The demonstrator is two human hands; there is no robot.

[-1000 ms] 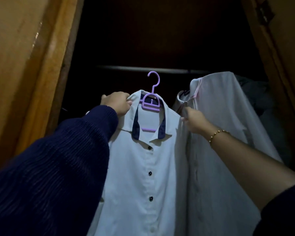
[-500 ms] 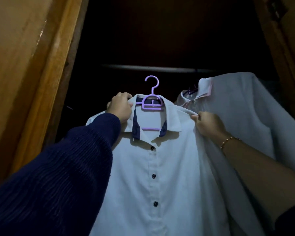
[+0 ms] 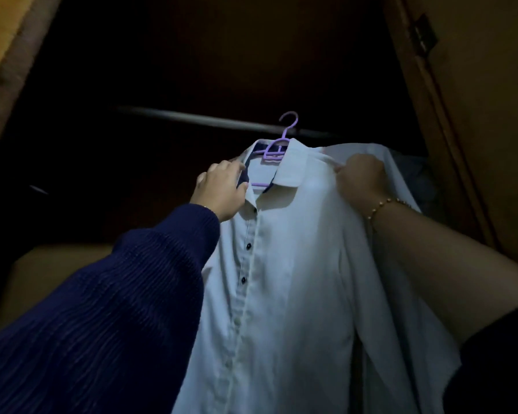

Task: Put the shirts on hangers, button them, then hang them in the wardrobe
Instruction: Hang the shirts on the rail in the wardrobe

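White shirt (image 3: 293,264) on a purple hanger (image 3: 277,146) is held up inside the dark wardrobe (image 3: 431,100), hook level with the rail (image 3: 207,119). Left grip (image 3: 219,189) clasps the collar; right grip (image 3: 361,177) pinches the shoulder.

You look into a dim wardrobe (image 3: 222,55), its metal rail (image 3: 192,116) crossing the dark, a hinged wooden door (image 3: 476,115) at right.

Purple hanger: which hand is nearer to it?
Left. The left hand grips the collar right beside the purple hanger; the right hand holds the white shirt at its shoulder, farther off.
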